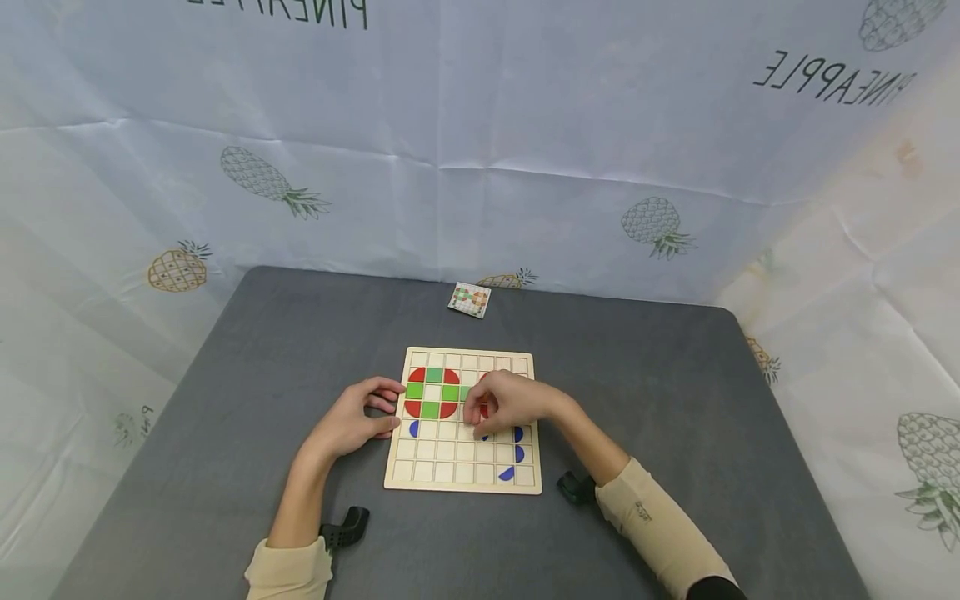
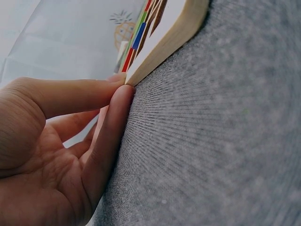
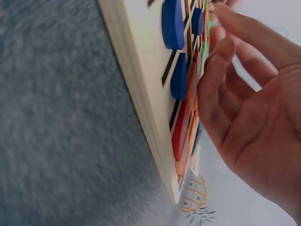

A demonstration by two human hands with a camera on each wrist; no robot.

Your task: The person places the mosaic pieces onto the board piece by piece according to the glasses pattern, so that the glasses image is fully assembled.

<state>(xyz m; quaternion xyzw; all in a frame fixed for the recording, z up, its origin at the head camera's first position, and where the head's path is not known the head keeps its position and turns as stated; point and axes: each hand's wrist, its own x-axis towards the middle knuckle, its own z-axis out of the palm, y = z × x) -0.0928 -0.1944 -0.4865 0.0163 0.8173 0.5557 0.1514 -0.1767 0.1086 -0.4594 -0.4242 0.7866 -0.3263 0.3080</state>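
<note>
A square wooden grid board [image 1: 445, 472] lies on the table, with red, green and blue flat pieces in some of its cells. At its left edge, my left hand [image 1: 351, 422] grips the rim, thumb and a finger meeting at the edge in the left wrist view. Over the board's middle right hovers my right hand [image 1: 517, 398], fingers bent down toward the cells. Its fingertips are partly hidden, and whether they hold a piece does not show. Blue half-round pieces [image 3: 178, 77] stand near it in the right wrist view. The hand covers some red pieces.
A small card [image 1: 469, 300] with a coloured grid pattern lies behind the board, near the far edge of the grey table [image 1: 637, 375]. A cloth backdrop [image 1: 465, 208] printed with pineapples hangs around it. Dark camera mounts [image 1: 347, 527] sit at both wrists.
</note>
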